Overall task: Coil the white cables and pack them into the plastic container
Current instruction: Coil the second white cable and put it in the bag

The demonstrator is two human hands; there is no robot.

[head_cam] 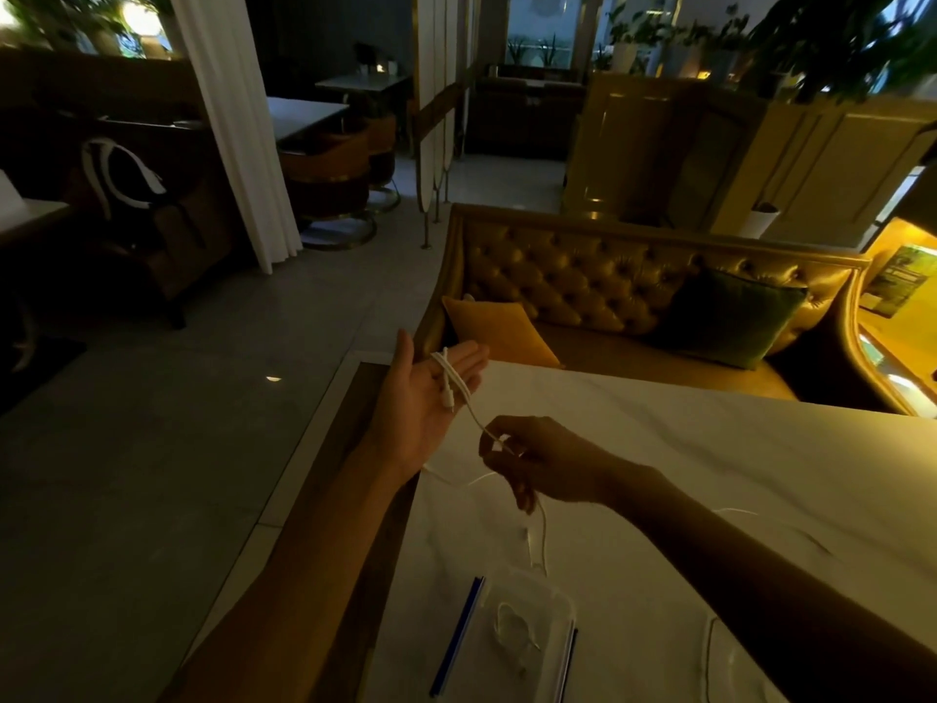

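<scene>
My left hand (423,398) is held palm up, fingers stretched, over the table's far left corner. A white cable (456,385) is looped around its fingers, with a plug end lying on the palm. From there the cable runs down to my right hand (532,461), which pinches it between thumb and fingertips. The slack drops from that hand onto the white table (710,449) and trails toward the clear plastic container (527,631). The container stands open near the front edge, and a coiled white cable lies inside it.
A clear lid (735,662) lies to the right of the container under my right forearm. A tufted golden sofa (583,281) with a yellow cushion and a green cushion stands beyond the table. Tiled floor lies to the left, with chairs and tables further back.
</scene>
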